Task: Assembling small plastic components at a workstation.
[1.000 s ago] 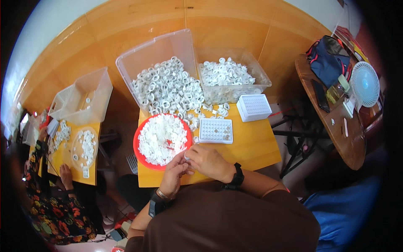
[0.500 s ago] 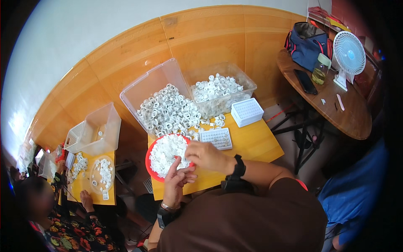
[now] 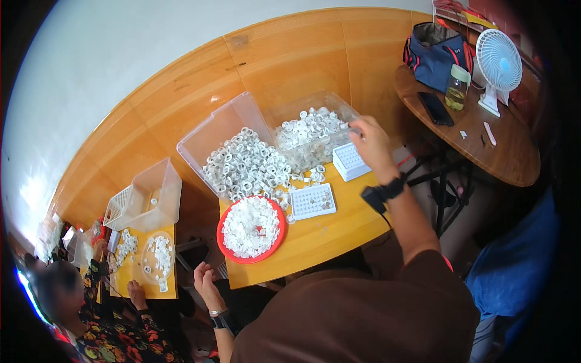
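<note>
My right hand (image 3: 372, 145) is raised over the right end of a clear plastic bin (image 3: 357, 112) holding small white plastic parts (image 3: 311, 126). Its fingers are bent together; whatever may be between them is too small to make out. Off the near left edge of the yellow table (image 3: 290, 257), my left hand (image 3: 209, 287) hangs with loosely bent fingers, apparently holding nothing. Between the hands, a red round tray (image 3: 279, 242) bears a heap of small white pieces (image 3: 249, 227). Beside it lies a white gridded tray (image 3: 311, 209) with a few small round pieces on it.
White ring-shaped parts (image 3: 248, 160) spill from a tipped clear bin (image 3: 227, 115). Stacked white gridded trays (image 3: 351, 162) sit at the table's right. A round brown table (image 3: 508, 151) holds a fan (image 3: 499, 63), bottle, phone and bag. Another person (image 3: 115, 320) sits at the left table.
My right hand has left the red tray and moved up and right to the clear bin. My left hand has drawn back down and left, off the table. The view has shifted slightly.
</note>
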A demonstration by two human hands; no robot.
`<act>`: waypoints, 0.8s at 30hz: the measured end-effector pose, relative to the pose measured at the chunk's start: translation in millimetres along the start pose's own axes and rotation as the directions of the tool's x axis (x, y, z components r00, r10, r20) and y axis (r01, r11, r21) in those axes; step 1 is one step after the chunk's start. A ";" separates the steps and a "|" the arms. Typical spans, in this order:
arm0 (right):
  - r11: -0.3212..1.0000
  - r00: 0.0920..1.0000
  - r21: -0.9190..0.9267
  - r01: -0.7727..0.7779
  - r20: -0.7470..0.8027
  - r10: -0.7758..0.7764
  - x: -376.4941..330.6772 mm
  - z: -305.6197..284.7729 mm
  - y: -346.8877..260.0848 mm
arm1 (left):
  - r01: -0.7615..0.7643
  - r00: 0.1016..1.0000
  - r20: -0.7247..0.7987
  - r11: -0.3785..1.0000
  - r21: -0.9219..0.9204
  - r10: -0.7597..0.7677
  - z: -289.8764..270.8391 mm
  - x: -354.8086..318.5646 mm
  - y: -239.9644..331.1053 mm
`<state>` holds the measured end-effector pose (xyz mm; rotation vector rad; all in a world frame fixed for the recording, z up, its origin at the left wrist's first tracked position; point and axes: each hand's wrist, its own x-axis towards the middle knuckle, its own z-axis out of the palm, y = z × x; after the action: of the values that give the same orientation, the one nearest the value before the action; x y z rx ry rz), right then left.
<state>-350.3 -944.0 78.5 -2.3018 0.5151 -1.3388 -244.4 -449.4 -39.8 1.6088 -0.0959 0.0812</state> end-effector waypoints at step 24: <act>0.774 0.816 -0.472 -0.422 0.175 0.551 -176.2 -21.1 95.9 | 0.007 0.996 -0.062 0.681 0.732 0.057 50.1 5.6 -64.0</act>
<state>-460.8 -937.8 -90.2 -2.3790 1.2973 -0.6395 -232.1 -497.0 -104.7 2.4202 -0.0183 0.2305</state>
